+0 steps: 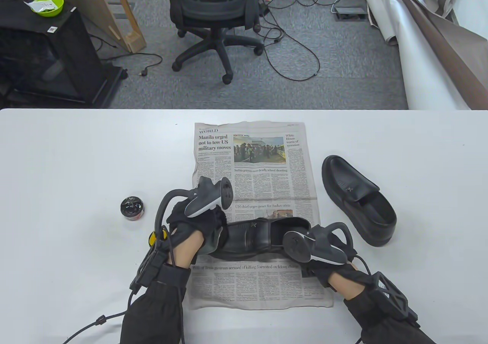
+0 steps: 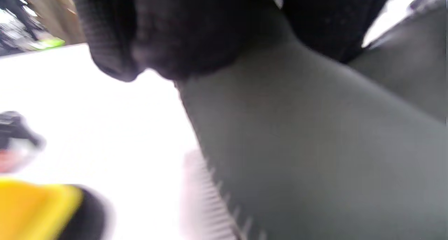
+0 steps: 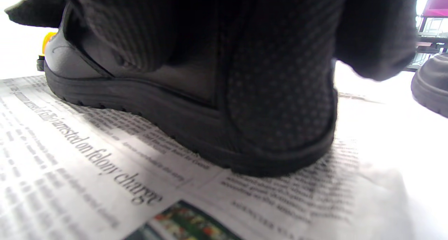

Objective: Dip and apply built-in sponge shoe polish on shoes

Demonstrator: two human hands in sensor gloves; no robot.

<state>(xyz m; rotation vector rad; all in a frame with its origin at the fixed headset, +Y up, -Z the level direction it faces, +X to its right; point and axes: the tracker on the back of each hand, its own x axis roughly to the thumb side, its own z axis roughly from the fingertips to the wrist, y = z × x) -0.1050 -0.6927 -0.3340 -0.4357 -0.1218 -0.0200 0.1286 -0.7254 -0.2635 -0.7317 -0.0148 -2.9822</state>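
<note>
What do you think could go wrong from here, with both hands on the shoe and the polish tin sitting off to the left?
1. The polish tin stands on the bare table, off the newspaper; drips from dipping could mark the white surface.
2. The left hand and right hand both hold the shoe, so one must let go to fetch polish, and the shoe may shift.
3. The second shoe also lies off the paper.
</note>
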